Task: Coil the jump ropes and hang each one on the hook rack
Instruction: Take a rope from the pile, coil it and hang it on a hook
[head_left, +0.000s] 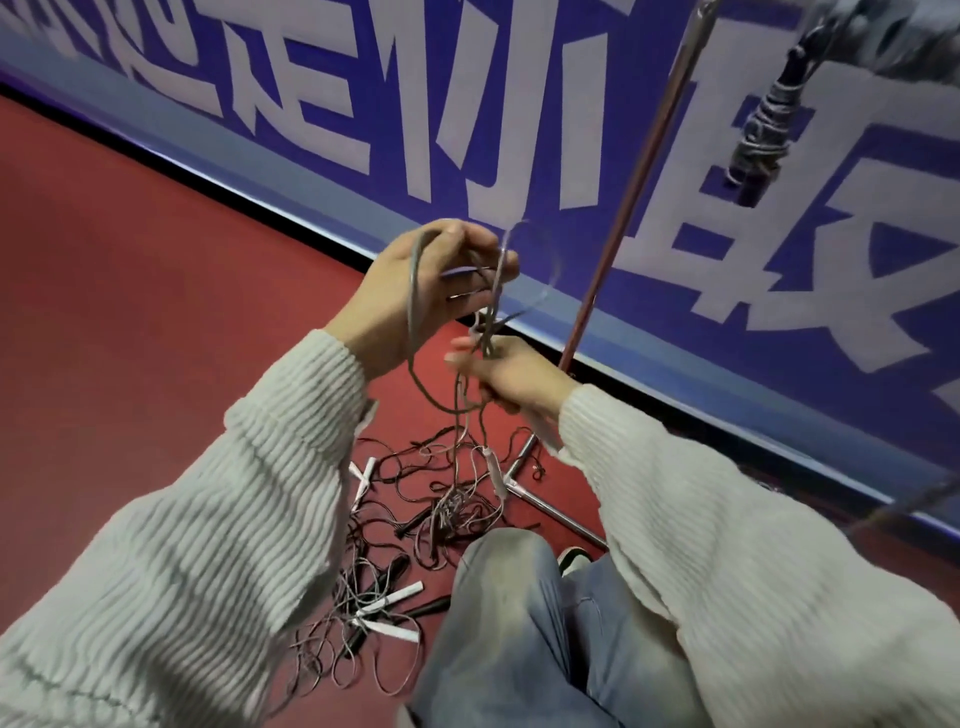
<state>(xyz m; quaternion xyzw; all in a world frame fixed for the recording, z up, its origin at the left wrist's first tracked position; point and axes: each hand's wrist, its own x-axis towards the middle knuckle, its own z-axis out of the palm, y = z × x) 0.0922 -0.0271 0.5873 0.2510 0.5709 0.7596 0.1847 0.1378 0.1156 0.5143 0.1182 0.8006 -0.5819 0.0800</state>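
Looping a grey jump rope (415, 312) between raised hands, a person in a ribbed sweater works above a red floor (130, 291). In the head view, the left hand (410, 291) holds a narrow grip pinched on the upper turns, while the right hand (511, 376), at 5 o'clock from it, is clenched around the lower strands. The rope's tail, ending in a pale handle (493, 470), trails down into the tangled pile of ropes (415, 525) on the floor at 6 o'clock. That tail looks likely to snag the pile and drag other ropes up, or loosen the coil. One coiled rope (763, 130) hangs at 1 o'clock beside the rack pole (639, 197); the hooks are out of sight.
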